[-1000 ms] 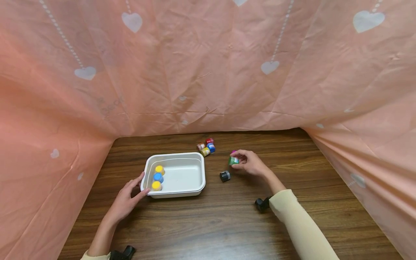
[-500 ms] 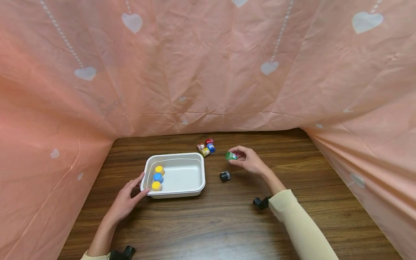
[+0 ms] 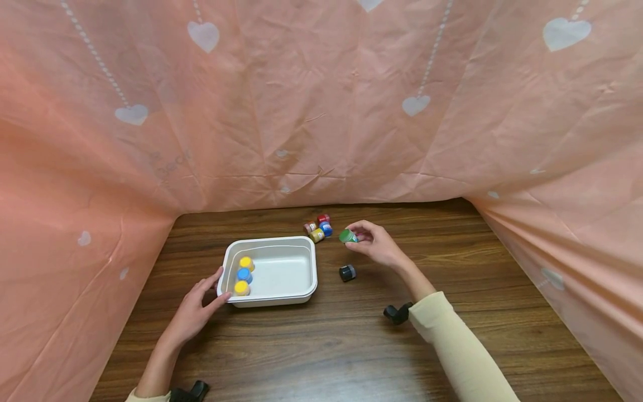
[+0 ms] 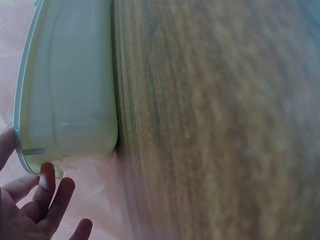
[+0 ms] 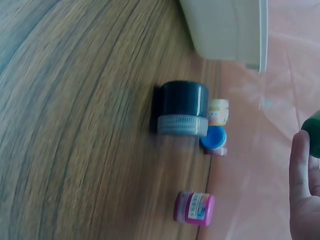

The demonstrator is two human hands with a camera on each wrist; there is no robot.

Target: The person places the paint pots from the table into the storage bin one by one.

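My right hand (image 3: 374, 243) holds a small green-lidded paint jar (image 3: 346, 235) between thumb and fingers, raised and tilted over the table. In the right wrist view the green jar (image 5: 313, 135) shows only at the right edge. A black paint jar (image 3: 347, 272) lies on its side nearer me. The pink jar (image 5: 195, 207) is hidden behind the right hand in the head view. My left hand (image 3: 196, 307) rests on the near left corner of a white tray (image 3: 273, 300), fingers spread. Two yellow-lidded jars (image 3: 242, 287) and a blue-lidded one (image 3: 244, 274) stand along the tray's left side.
Behind the tray's right end sits a cluster: a yellow jar (image 3: 316, 235), a blue jar (image 3: 326, 228), a red jar (image 3: 324, 218) and a brownish-red jar (image 3: 309, 227). A pink heart-printed cloth (image 3: 321, 139) encloses the wooden table (image 3: 301, 352) at the back and sides.
The right hand has carried the green jar left and slightly away from me, lifting and tilting it. The left hand and the tray stay where they were.
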